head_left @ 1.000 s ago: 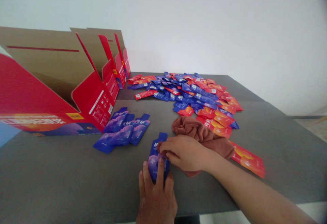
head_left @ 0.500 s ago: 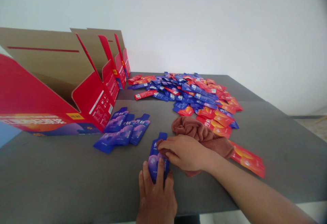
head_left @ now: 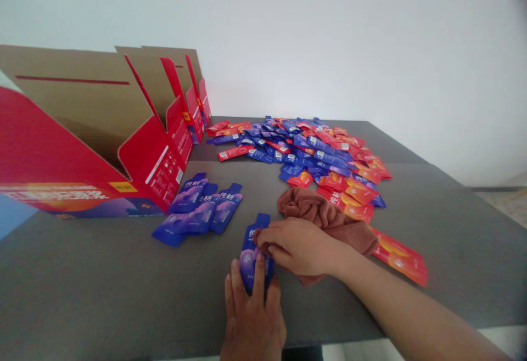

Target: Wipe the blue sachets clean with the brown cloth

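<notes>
Left hand (head_left: 255, 317): fingers flat on flat blue-purple pouch (head_left: 248, 254), pressing it to dark grey table (head_left: 102, 295). Right hand (head_left: 302, 246): pinching bunched brown cloth (head_left: 325, 212) against pouch's upper part. Left of pouch: blue-purple pouches (head_left: 197, 210), overlapping, beside open red cardboard boxes (head_left: 154, 158). Beyond cloth: mixed heap of red and blue pouches (head_left: 304, 144). Cloth touches red-orange pouch (head_left: 401, 257), right.

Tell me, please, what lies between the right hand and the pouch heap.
The bunched brown cloth lies between the right hand and the pouch heap, as the head view shows.
</notes>
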The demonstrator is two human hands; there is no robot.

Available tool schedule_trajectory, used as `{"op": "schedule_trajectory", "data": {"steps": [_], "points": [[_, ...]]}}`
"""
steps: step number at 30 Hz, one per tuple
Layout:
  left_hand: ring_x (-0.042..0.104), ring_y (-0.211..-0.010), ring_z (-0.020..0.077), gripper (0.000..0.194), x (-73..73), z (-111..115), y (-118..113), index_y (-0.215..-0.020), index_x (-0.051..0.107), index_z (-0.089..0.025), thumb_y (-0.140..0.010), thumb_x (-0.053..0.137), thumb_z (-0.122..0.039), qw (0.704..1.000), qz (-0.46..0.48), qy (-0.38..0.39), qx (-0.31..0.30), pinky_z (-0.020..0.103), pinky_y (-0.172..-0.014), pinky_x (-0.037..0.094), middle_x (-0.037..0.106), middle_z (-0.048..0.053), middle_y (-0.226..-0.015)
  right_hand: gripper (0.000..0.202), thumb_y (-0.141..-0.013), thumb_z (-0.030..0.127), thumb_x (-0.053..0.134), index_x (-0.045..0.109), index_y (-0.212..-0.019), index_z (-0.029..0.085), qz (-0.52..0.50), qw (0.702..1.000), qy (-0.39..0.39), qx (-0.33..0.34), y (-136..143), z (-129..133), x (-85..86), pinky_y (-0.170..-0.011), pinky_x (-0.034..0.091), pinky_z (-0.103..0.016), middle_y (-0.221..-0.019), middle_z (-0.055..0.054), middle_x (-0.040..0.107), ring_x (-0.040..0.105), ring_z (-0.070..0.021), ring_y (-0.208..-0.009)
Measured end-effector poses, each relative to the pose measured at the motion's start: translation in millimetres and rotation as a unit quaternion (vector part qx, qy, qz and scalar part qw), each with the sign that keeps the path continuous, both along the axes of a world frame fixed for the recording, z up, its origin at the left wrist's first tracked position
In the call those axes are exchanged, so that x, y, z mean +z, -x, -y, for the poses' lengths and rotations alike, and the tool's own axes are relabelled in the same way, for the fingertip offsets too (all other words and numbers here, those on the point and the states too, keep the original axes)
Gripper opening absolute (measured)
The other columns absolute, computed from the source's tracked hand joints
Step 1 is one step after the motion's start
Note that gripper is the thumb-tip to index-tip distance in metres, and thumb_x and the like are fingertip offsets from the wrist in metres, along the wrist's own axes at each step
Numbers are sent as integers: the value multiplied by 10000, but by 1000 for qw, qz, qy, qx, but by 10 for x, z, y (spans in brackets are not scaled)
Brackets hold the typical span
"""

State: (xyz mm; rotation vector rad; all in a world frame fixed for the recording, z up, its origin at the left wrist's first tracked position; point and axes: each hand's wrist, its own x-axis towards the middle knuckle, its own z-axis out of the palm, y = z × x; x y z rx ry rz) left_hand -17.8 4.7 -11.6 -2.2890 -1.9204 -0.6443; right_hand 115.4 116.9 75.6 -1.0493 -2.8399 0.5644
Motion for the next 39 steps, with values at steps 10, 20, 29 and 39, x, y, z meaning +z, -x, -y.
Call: {"op": "schedule_trajectory", "data": {"steps": [10,20,29,39], "points": [[366,-1221,441,347,20,0,1,-967,668,-248,-624,712,-258,1000,1,3,-1,583,-976,382,545,41,-1276,232,-879,234,404,576,-1034,223,-9,999,-10,-29,-2,7,-60,-745,366,-287,-961,-33,639,579,-179,-877],[323,-1256,416,345,-35,6,8,-989,658,-259,-644,683,-262,1000,-6,-5,-3,566,-992,362,530,37,-1288,270,-888,235,393,580,-1082,232,-2,1000,-10,5,2,-4,-2,-697,361,-280,-963,-33,631,566,-169,-847],[317,-1254,419,390,-6,4,10,-1014,648,-256,-628,700,-270,1000,-8,-1,-6,561,-992,358,531,41,-1291,212,-884,228,389,579,-978,224,-1,1000,-2,-9,-8,-2,-14,-701,356,-274,-928,-24,626,567,-159,-826],[337,-1241,423,373,-19,3,10,-1003,653,-267,-633,697,-272,1000,-10,-5,-3,569,-985,367,536,34,-1284,259,-884,236,397,579,-1068,216,8,999,-2,-42,9,5,-28,-713,359,-285,-969,-41,637,572,-181,-875]]}}
